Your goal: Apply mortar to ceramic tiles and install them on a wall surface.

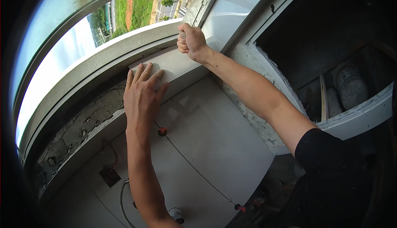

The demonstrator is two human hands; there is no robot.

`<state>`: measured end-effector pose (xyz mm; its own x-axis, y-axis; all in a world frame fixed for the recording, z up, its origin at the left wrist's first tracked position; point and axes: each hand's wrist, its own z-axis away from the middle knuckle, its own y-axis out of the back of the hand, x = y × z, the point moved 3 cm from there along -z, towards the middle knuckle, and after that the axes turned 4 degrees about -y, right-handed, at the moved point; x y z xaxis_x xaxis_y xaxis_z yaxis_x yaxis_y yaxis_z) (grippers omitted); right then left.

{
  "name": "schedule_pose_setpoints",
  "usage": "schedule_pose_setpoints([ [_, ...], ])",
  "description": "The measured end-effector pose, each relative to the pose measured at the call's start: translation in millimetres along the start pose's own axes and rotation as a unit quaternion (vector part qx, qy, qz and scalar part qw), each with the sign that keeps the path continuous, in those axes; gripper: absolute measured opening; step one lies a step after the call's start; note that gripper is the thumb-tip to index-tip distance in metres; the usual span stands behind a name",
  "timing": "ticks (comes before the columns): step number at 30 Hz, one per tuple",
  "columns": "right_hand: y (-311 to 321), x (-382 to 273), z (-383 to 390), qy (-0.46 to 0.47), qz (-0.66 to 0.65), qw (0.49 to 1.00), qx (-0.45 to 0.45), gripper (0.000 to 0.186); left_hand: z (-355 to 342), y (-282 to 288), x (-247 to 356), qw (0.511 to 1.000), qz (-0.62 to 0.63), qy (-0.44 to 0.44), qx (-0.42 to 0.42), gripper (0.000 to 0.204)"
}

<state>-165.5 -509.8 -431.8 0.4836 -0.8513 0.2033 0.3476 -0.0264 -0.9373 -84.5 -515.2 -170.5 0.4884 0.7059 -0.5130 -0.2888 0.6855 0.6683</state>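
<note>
My left hand (pixel 144 89) lies flat with fingers spread on a pale tile strip (pixel 184 64) set along the window sill. Closed into a fist, my right hand (pixel 191 42) is over the right part of that strip, close to the window frame's corner; no tool sticks out of it. Whether the fist touches the tile I cannot tell. Left of the strip, rough grey mortar (pixel 84 122) shows on the sill. Large grey wall tiles (pixel 206 120) stand below it, with a red-and-black tile leveller (pixel 162 131) in their joint.
The window frame (pixel 136 38) curves along the left, with a road and grass far below. A hose (pixel 122 199) and a pipe end (pixel 176 214) come from the tiled wall. At the right is a dark opening holding a bucket (pixel 350 83). Another leveller (pixel 239 207) sits lower down.
</note>
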Motion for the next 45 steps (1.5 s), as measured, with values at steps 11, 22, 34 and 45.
schedule_pose_setpoints([
  [11, -1.1, -8.2, -7.4, -0.030, 0.016, 0.999, 0.039, 0.054, -2.5, -0.1, 2.9, 1.000, -0.008, 0.008, 0.009, 0.049],
  [22, -6.1, -15.8, -1.5, 0.067, -0.029, 0.997, 0.010, 0.051, -5.2, 4.6, 5.0, 1.000, -0.009, 0.011, 0.014, 0.047],
  [34, -5.6, -75.6, 11.9, 0.088, 0.012, 0.995, -0.038, 0.052, 2.6, 17.5, -5.6, 1.000, -0.013, 0.008, -0.019, 0.051],
  [45, -47.2, 0.2, 20.8, 0.003, 0.016, 1.000, -0.022, 0.055, 5.2, 34.2, -14.9, 0.997, 0.009, 0.031, -0.066, 0.055],
])
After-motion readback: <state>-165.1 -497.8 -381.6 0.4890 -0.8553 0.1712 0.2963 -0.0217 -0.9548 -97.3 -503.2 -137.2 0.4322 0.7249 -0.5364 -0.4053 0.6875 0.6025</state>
